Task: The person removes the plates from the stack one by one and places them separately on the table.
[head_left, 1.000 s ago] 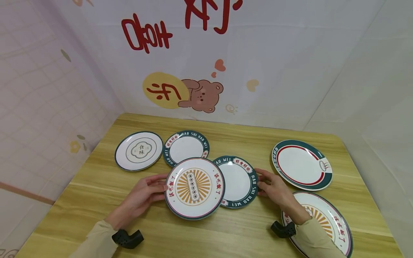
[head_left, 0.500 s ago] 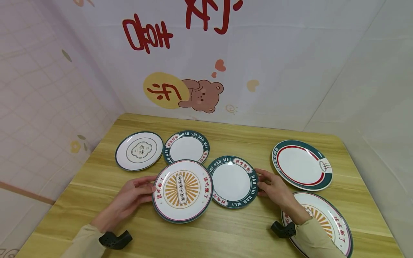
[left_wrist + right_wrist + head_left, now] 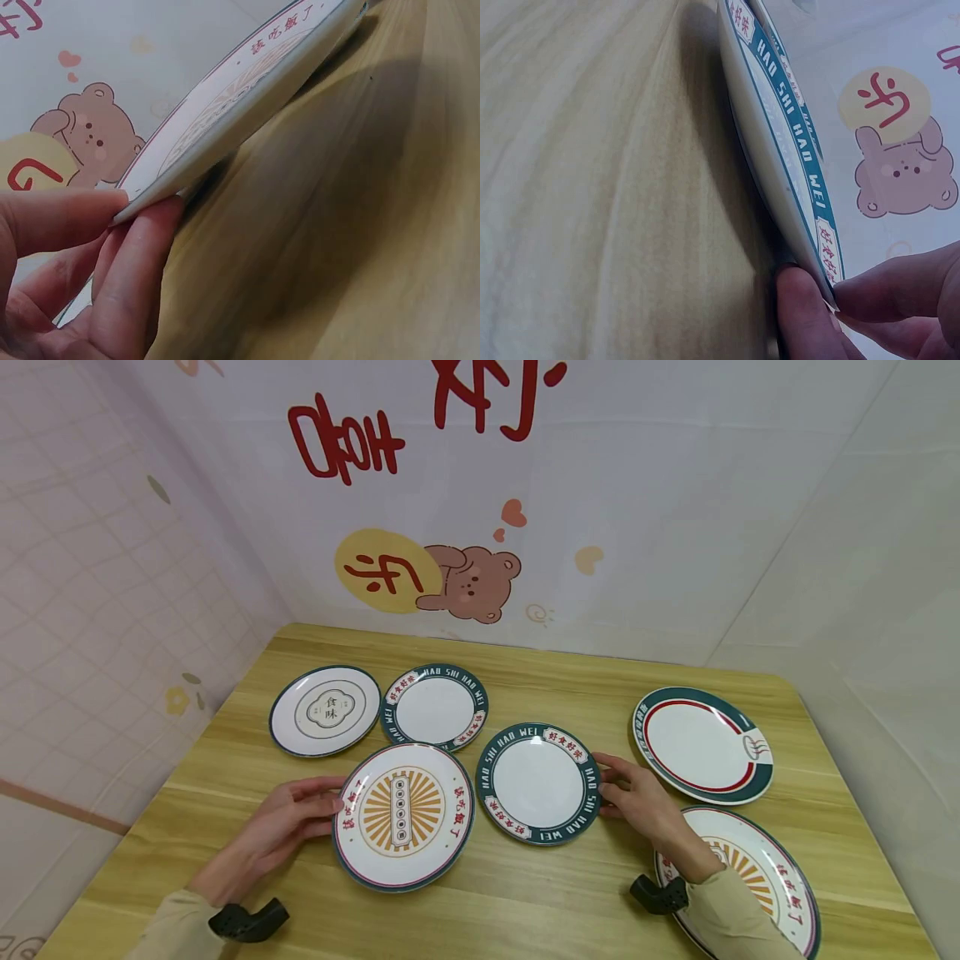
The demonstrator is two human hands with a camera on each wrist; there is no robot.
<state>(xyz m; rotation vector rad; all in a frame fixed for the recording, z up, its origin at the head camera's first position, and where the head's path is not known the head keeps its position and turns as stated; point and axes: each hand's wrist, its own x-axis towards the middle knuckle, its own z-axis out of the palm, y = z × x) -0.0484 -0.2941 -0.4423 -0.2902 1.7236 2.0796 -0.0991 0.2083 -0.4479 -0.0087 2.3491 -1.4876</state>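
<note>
My left hand pinches the left rim of a white plate with an orange sunburst, thumb above and fingers beneath. The left wrist view shows this plate raised off the wood, its shadow below. To its right lies a green-rimmed plate with white lettering. My right hand pinches that plate's right edge; in the right wrist view the green-rimmed plate stays low on the table. A narrow gap separates the two plates in the head view.
On the wooden table, a second green-rimmed plate and a white plate with a central emblem lie back left. A red-ringed plate lies right, with another sunburst plate partly under my right forearm. A printed wall cloth stands behind.
My left hand has moved left and slightly nearer, carrying the sunburst plate off the green-rimmed plate it overlapped. The back green-rimmed plate is more uncovered. My right hand has stayed put.
</note>
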